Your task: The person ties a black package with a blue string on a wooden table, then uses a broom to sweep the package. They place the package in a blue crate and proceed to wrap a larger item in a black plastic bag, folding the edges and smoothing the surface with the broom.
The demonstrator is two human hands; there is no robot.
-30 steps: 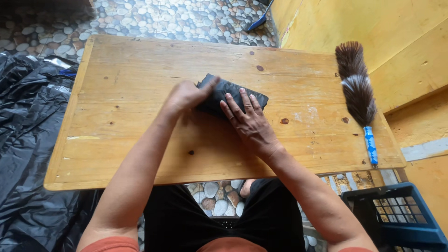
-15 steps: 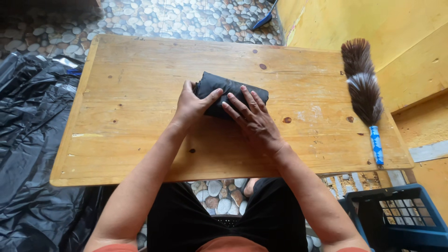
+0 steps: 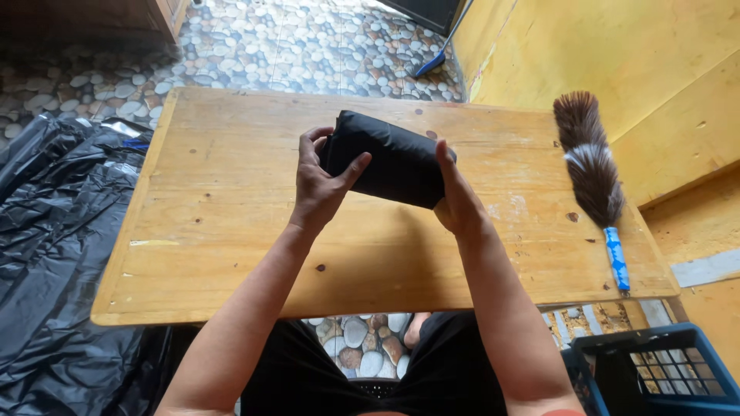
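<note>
1. Blue plastic crate (image 3: pixel 655 370), at 4 o'clock on the floor beside the table: I see its lattice walls, with something dark inside that I cannot identify.
2. Folded black plastic bundle (image 3: pixel 393 158), lifted above the wooden table (image 3: pixel 231 223) near its centre: I read its long axis as running from 10 o'clock to 4 o'clock, with the rolled edge toward 12 o'clock. I see no label on it.
3. Left hand (image 3: pixel 320 185): I see its fingers curled over the bundle's 9 o'clock end, with the thumb pressed against the front face.
4. Right hand (image 3: pixel 459 200): I see it clasping the 3 o'clock end, thumb upright along the edge, the other fingers hidden behind.
5. Feather duster (image 3: pixel 590 166) with a blue patterned handle, lying at 3 o'clock on the table, plumes toward 12 o'clock.
6. Black plastic sheeting (image 3: pixel 54 254), crumpled on the pebble floor at 9 o'clock.
</note>
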